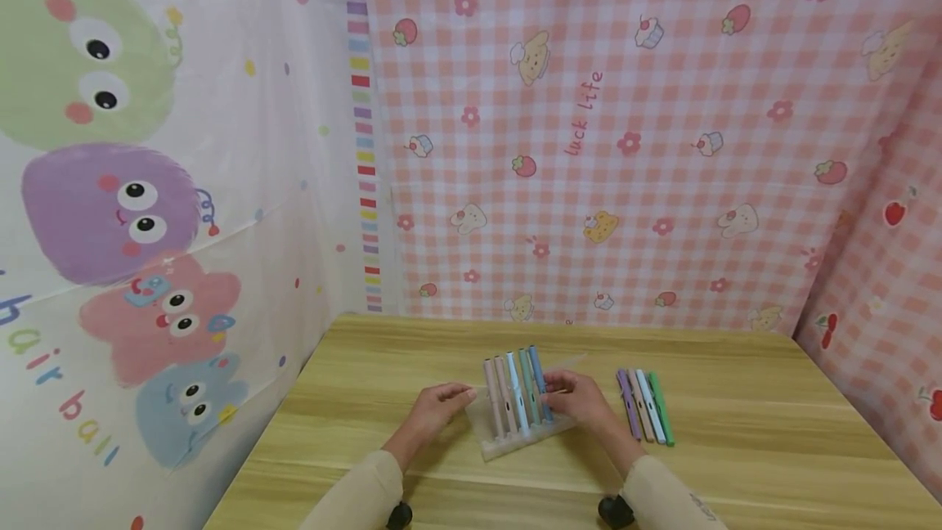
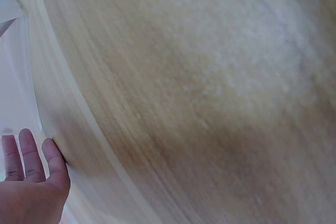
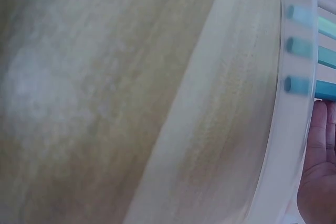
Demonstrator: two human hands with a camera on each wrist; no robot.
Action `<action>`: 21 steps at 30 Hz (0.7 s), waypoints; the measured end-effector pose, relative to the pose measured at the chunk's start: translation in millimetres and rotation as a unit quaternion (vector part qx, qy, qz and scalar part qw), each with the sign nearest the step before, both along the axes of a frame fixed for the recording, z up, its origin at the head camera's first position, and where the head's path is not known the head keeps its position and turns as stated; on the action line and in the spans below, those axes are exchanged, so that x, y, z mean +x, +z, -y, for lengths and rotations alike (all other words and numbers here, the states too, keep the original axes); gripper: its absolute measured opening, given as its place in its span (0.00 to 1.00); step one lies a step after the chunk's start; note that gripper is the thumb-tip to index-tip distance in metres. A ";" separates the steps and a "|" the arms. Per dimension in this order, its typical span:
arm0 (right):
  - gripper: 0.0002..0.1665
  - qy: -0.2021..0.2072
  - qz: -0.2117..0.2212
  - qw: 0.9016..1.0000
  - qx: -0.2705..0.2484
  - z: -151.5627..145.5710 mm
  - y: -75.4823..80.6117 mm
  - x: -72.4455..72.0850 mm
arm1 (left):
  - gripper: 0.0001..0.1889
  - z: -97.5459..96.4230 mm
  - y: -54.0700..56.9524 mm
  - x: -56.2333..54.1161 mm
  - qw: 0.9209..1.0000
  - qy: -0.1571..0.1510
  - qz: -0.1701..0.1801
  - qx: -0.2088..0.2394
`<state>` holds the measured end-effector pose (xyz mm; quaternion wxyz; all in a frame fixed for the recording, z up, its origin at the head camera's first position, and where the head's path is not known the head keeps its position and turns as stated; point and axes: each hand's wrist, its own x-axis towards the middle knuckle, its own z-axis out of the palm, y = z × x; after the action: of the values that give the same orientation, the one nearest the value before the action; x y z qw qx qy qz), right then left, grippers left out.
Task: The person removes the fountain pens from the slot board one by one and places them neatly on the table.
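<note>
A clear plastic pen stand [image 1: 495, 451] sits tilted on the table, with several slim pens upright in a row: brownish-pink ones, a light blue pen [image 1: 518, 395], a green one and a dark blue pen [image 1: 537, 370] at the right end. My left hand [image 1: 439, 409] pinches the stand's left edge; three of its fingers [image 2: 32, 156] stretch out in the left wrist view. With fingertips and thumb, my right hand [image 1: 577, 399] holds the dark blue pen. The right wrist view shows that pen's lower end [image 3: 298, 85] in the stand's base, beside my palm; my fingertips are cut off there.
To the right of the stand lie several loose pens side by side: a purple pen [image 1: 629, 403], a brownish one, a light blue one and a green pen [image 1: 661, 409]. Patterned curtains [image 1: 589, 186] hang behind and beside the wooden table [image 1: 331, 448].
</note>
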<state>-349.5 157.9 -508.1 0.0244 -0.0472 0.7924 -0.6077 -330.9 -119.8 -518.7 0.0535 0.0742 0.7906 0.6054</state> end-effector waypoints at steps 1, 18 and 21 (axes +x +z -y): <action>0.16 -0.005 -0.001 1.000 0.002 0.6 0.6 0.1 | 0.23 -0.1 0.6 0.7 1.000 -0.001 0.000 0.001; 0.25 -0.044 0.012 0.995 -0.093 -36.4 30.7 -5.4 | 0.23 -0.1 2.8 2.3 1.000 -0.002 -0.003 0.006; 0.27 -0.039 0.013 0.996 -0.083 -49.7 29.9 -6.2 | 0.22 -0.7 3.7 2.9 1.000 -0.002 -0.004 0.007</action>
<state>-355.6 207.6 -478.2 0.0072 -0.0097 0.7398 -0.6727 -328.0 -119.2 -515.1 0.0507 0.0785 0.7863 0.6108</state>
